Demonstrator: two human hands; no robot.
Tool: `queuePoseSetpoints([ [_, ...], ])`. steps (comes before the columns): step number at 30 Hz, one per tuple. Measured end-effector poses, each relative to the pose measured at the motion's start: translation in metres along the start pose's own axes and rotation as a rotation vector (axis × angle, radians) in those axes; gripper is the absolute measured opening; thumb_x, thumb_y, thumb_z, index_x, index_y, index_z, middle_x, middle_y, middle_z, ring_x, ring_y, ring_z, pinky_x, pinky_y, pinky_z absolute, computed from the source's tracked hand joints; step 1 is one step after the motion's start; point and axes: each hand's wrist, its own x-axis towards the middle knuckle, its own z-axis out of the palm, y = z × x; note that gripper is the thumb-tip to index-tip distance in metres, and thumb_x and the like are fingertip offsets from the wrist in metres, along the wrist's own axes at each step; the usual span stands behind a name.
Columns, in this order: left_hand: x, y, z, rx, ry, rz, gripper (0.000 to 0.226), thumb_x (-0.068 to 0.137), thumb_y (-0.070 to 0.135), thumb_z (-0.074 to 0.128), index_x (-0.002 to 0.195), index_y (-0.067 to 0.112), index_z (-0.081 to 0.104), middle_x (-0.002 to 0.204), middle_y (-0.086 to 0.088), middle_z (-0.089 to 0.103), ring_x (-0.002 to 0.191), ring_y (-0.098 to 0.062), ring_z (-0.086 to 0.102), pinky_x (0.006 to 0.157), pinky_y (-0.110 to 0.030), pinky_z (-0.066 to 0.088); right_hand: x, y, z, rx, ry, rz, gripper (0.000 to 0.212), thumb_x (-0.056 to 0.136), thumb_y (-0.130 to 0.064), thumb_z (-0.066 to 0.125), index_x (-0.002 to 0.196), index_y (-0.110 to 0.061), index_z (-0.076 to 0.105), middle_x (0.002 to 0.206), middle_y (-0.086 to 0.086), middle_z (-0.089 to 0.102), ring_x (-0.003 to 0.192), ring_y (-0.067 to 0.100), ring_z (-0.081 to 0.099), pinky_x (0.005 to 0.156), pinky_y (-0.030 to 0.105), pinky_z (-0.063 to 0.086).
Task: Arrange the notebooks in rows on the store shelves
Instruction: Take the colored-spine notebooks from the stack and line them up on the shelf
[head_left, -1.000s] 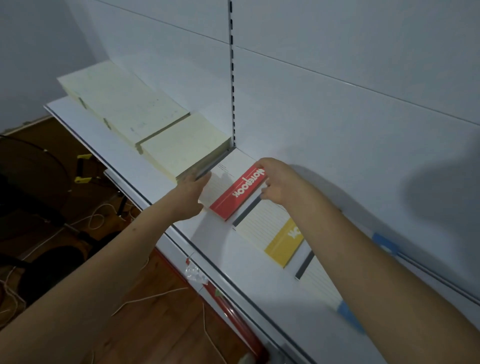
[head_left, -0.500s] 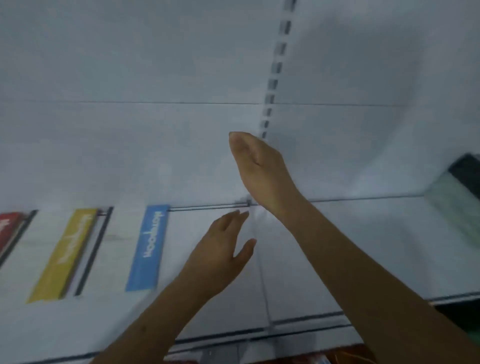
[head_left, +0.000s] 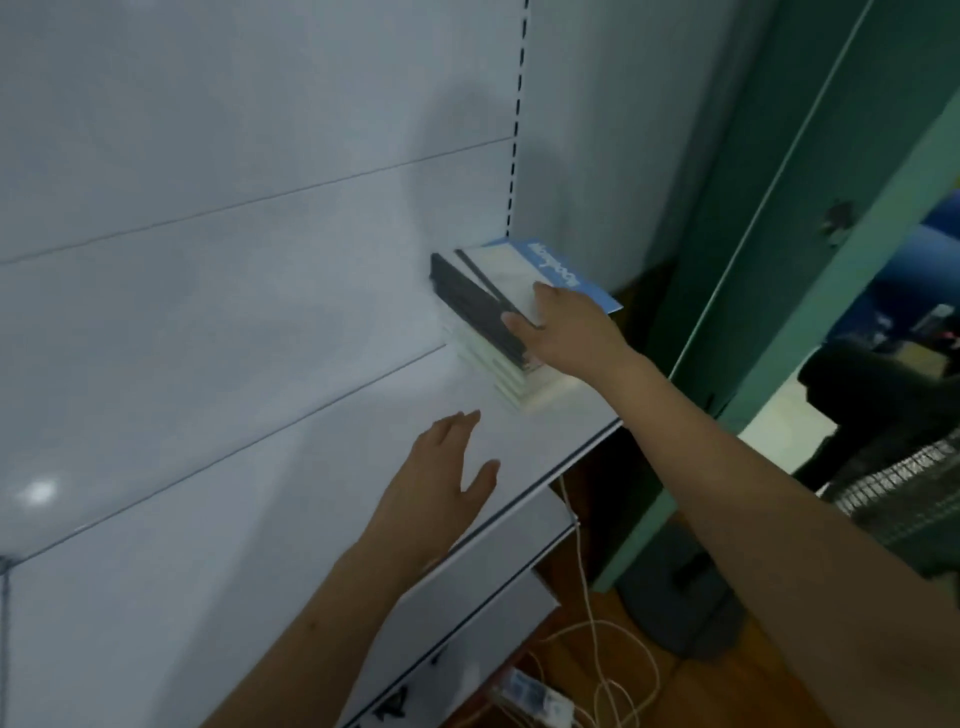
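A stack of notebooks (head_left: 493, 364) with dark spines sits at the right end of the white shelf (head_left: 291, 493). The top notebook (head_left: 524, 270) has a pale cover with a blue band. My right hand (head_left: 566, 332) reaches onto the stack, its thumb at the dark spine and its fingers on the top cover, gripping the upper notebooks. My left hand (head_left: 441, 478) hovers over the bare shelf left of the stack with fingers spread, holding nothing.
The white back panel with a slotted upright (head_left: 514, 156) rises behind the shelf. A green frame (head_left: 769, 260) stands to the right. White cables (head_left: 587, 623) lie on the wooden floor below, and a lower shelf edge (head_left: 488, 587) juts out.
The view has swung right, from the laid-out red, yellow and blue notebooks to the shelf's right end. My right hand has reached out and taken hold of the stack.
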Motion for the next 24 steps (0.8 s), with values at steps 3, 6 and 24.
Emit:
queuePoseSetpoints([
  [3, 0.019, 0.01, 0.006, 0.009, 0.014, -0.038, 0.06, 0.1, 0.044, 0.049, 0.153, 0.023, 0.031, 0.154, 0.006, 0.036, 0.14, -0.01, 0.034, 0.11, -0.018, 0.022, -0.006, 0.011, 0.009, -0.023, 0.063, -0.07, 0.056, 0.097, -0.059, 0.039, 0.104, -0.007, 0.059, 0.105, 0.012, 0.062, 0.103, 0.03, 0.056, 0.086, 0.042, 0.048],
  [6, 0.029, 0.021, 0.001, -0.172, 0.087, -0.14, 0.049, 0.1, 0.042, 0.049, 0.145, 0.024, 0.044, 0.142, 0.013, 0.046, 0.128, -0.004, 0.044, 0.104, -0.017, 0.03, -0.025, 0.005, 0.011, 0.031, 0.127, -0.136, 0.05, 0.103, -0.047, 0.033, 0.117, -0.008, 0.061, 0.112, 0.012, 0.065, 0.107, 0.029, 0.059, 0.088, 0.043, 0.05],
  [24, 0.017, -0.002, -0.026, -1.395, 0.622, -0.678, 0.016, 0.094, 0.008, 0.055, 0.107, 0.011, 0.064, 0.084, -0.001, 0.076, 0.084, -0.021, 0.069, 0.071, -0.036, 0.052, 0.0, 0.023, 0.033, -0.011, 0.128, -0.157, 0.072, 0.096, -0.062, 0.029, 0.136, -0.006, 0.05, 0.139, 0.014, 0.054, 0.13, 0.032, 0.046, 0.108, 0.042, 0.034],
])
